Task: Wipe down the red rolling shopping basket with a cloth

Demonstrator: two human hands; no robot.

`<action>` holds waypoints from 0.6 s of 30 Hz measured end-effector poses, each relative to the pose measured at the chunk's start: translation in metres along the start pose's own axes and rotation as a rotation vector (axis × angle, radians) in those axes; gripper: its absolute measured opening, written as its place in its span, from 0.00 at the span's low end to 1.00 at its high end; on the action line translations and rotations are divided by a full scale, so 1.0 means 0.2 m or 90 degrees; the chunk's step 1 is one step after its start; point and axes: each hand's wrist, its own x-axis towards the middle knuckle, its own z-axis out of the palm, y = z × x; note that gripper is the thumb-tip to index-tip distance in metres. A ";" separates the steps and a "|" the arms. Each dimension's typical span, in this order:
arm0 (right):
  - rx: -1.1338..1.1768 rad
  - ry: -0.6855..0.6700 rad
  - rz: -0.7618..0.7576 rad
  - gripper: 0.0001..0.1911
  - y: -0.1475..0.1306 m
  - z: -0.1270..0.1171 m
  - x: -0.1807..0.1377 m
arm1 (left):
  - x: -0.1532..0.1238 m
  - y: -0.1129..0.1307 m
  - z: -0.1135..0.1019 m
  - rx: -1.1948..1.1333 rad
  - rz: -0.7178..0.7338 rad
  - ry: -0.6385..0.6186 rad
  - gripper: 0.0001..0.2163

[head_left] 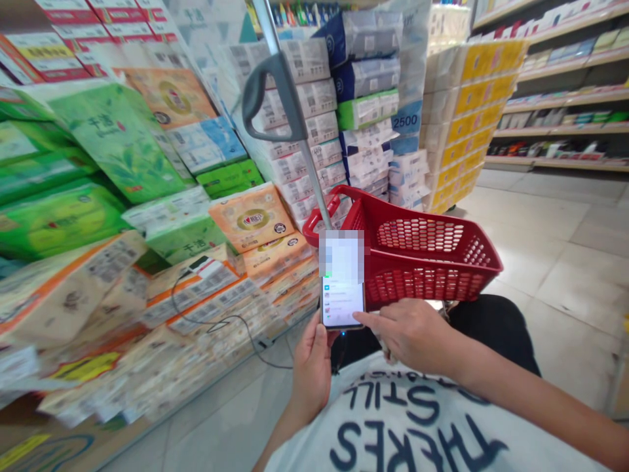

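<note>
My left hand (313, 367) is closed around the lower part of a smartphone (343, 305), with the thumb along its left edge. The screen is lit and shows a list with small icons; its upper part is blurred out. My right hand (415, 334) reaches in from the right, its index finger stretched out to the lower right of the screen. The other fingers of that hand curl underneath and are partly hidden; I see nothing held in them. Just beyond the phone stands a red shopping basket (427, 278) with a grey pull handle (293, 98).
Stacked tissue packs (250, 216) in green, orange and white line the left side. A thin black cable (240, 320) runs from a small white device (209, 269) on the packs towards me. Yellow-and-white packs (472, 111) and shelves (565, 85) stand beyond the tiled floor (565, 262).
</note>
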 end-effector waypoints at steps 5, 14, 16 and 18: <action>0.032 0.021 -0.042 0.18 -0.01 -0.02 0.00 | 0.00 0.00 0.00 -0.001 -0.012 0.012 0.19; 0.038 0.009 -0.050 0.17 -0.01 -0.01 0.00 | 0.00 0.00 0.00 -0.023 -0.005 -0.004 0.18; 0.042 0.010 -0.051 0.17 -0.01 -0.01 0.00 | 0.00 0.00 0.00 -0.019 0.002 -0.002 0.18; 0.046 0.008 -0.051 0.17 -0.01 -0.01 0.00 | 0.00 -0.01 0.00 -0.013 0.009 0.001 0.18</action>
